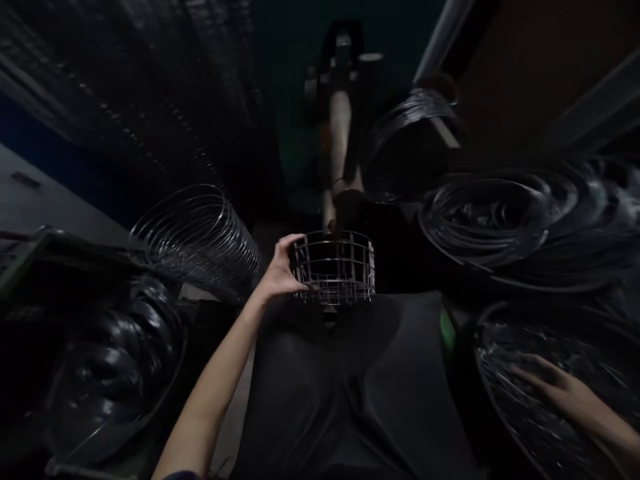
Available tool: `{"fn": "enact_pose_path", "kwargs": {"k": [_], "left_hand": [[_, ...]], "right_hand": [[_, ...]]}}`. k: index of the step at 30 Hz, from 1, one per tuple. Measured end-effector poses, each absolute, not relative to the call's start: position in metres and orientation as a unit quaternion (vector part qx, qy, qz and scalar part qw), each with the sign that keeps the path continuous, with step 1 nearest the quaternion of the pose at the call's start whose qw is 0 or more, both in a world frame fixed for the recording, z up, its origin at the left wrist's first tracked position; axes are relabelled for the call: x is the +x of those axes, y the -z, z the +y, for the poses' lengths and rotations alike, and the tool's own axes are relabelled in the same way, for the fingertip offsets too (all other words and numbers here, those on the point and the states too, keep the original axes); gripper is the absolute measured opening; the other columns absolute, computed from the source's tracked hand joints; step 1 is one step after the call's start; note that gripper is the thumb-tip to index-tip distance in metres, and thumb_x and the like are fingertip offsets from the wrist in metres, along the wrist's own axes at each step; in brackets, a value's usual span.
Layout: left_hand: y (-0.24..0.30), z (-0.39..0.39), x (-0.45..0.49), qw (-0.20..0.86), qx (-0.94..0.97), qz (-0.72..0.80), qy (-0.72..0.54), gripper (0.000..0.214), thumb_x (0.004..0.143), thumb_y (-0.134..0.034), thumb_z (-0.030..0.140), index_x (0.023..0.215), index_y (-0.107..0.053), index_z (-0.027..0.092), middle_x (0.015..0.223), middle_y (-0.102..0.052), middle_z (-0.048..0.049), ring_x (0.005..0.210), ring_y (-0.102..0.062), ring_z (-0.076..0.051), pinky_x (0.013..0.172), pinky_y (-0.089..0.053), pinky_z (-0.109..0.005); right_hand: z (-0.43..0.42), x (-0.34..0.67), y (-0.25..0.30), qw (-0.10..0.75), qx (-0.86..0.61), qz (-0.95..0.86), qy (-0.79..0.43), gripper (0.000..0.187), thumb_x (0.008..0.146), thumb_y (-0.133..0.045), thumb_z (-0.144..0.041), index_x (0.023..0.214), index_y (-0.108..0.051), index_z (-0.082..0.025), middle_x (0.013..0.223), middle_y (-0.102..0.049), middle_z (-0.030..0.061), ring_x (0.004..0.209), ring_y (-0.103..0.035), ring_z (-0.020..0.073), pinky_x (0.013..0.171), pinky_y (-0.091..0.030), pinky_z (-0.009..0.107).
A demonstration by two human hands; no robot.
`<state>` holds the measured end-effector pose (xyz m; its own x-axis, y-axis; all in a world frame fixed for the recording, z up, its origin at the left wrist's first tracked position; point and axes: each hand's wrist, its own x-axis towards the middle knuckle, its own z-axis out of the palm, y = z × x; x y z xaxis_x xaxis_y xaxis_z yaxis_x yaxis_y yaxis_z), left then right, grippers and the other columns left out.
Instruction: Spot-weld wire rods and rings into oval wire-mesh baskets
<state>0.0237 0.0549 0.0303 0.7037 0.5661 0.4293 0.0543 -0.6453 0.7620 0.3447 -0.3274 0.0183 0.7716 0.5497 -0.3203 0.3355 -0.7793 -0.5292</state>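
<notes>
My left hand [281, 270] grips the left rim of a round wire basket [336, 268] that sits on a machine in front of my lap. Its fingers curl round the wire. My right hand [547, 381] reaches down to the lower right, fingers stretched out over a pile of thin wire rings [530, 407] in a round container. The hand is blurred by motion and I cannot make out whether it holds a ring.
A long stack of wire rings [197, 233] lies on its side at the left. Coils of dark wire [505, 220] fill the right. Another dark coil [115, 360] sits lower left. A machine post [341, 133] rises behind the basket.
</notes>
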Motion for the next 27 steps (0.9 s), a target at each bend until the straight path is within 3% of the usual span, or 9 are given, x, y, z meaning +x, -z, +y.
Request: {"fn": "enact_pose_path", "kwargs": {"k": [2,4,7,10,13,18,23,27], "left_hand": [[-0.040,0.043,0.024,0.331,0.879,0.157,-0.305,0.101,0.047,-0.089,0.047,0.131,-0.036,0.028,0.133,-0.040,-0.0117,0.128,-0.039,-0.031,0.107,-0.038,-0.049],[-0.049,0.032,0.028,0.293,0.903,0.152,-0.276,0.091,0.051,-0.088,0.041,0.129,-0.042,0.028,0.134,-0.037,-0.0112,0.129,-0.036,-0.033,0.107,-0.037,-0.052],[-0.057,0.021,0.036,0.254,0.921,0.160,-0.249,0.080,0.054,-0.087,0.038,0.124,-0.049,0.026,0.135,-0.034,-0.0120,0.128,-0.034,-0.035,0.107,-0.036,-0.054],[-0.059,0.017,0.041,0.229,0.930,0.145,-0.247,0.075,0.057,-0.085,0.043,0.121,-0.051,0.023,0.134,-0.034,-0.0138,0.127,-0.034,-0.034,0.107,-0.036,-0.053],[-0.057,0.016,0.038,0.219,0.932,0.136,-0.254,0.073,0.060,-0.083,0.046,0.121,-0.051,0.021,0.133,-0.035,-0.0149,0.128,-0.034,-0.034,0.107,-0.036,-0.052],[-0.055,0.016,0.027,0.244,0.916,0.169,-0.272,0.074,0.059,-0.084,0.044,0.121,-0.051,0.023,0.134,-0.035,-0.0142,0.127,-0.036,-0.034,0.105,-0.038,-0.053],[-0.052,0.017,0.022,0.270,0.902,0.184,-0.281,0.076,0.055,-0.086,0.038,0.121,-0.051,0.024,0.134,-0.036,-0.0130,0.127,-0.036,-0.034,0.105,-0.039,-0.052],[-0.051,0.020,0.022,0.281,0.894,0.199,-0.287,0.078,0.053,-0.088,0.037,0.120,-0.051,0.025,0.135,-0.036,-0.0123,0.127,-0.037,-0.034,0.106,-0.038,-0.053]], "right_hand": [[-0.309,0.321,-0.047,0.315,-0.874,-0.236,-0.284,0.019,0.067,-0.064,-0.061,0.073,-0.069,-0.044,0.088,-0.071,0.0164,0.079,-0.068,0.0327,0.068,-0.052,0.049],[-0.275,0.287,-0.076,0.373,-0.824,-0.259,-0.340,0.028,0.067,-0.067,-0.063,0.083,-0.072,-0.040,0.097,-0.071,0.0136,0.089,-0.067,0.0322,0.077,-0.052,0.047],[-0.209,0.245,-0.103,0.353,-0.728,-0.372,-0.455,0.042,0.069,-0.069,-0.059,0.092,-0.073,-0.023,0.094,-0.072,0.0094,0.089,-0.066,0.0284,0.081,-0.051,0.043],[-0.153,0.225,-0.107,0.332,-0.668,-0.448,-0.493,0.038,0.077,-0.066,-0.050,0.095,-0.072,-0.018,0.085,-0.072,0.0050,0.081,-0.065,0.0210,0.075,-0.050,0.034],[-0.123,0.213,-0.098,0.316,-0.696,-0.523,-0.376,0.026,0.081,-0.063,-0.039,0.094,-0.072,-0.018,0.085,-0.073,0.0029,0.080,-0.066,0.0181,0.074,-0.048,0.029],[-0.116,0.195,-0.093,0.129,-0.705,-0.691,-0.094,0.027,0.090,-0.054,-0.033,0.108,-0.070,-0.020,0.096,-0.074,0.0067,0.079,-0.068,0.0193,0.060,-0.044,0.025],[-0.116,0.194,-0.107,0.042,-0.661,-0.749,-0.026,0.038,0.093,-0.046,-0.037,0.126,-0.061,-0.025,0.103,-0.073,0.0065,0.079,-0.070,0.0201,0.056,-0.042,0.025],[-0.113,0.197,-0.106,0.025,-0.644,-0.765,-0.017,0.038,0.089,-0.050,-0.035,0.125,-0.062,-0.026,0.105,-0.073,0.0049,0.076,-0.069,0.0190,0.058,-0.044,0.026]]}}
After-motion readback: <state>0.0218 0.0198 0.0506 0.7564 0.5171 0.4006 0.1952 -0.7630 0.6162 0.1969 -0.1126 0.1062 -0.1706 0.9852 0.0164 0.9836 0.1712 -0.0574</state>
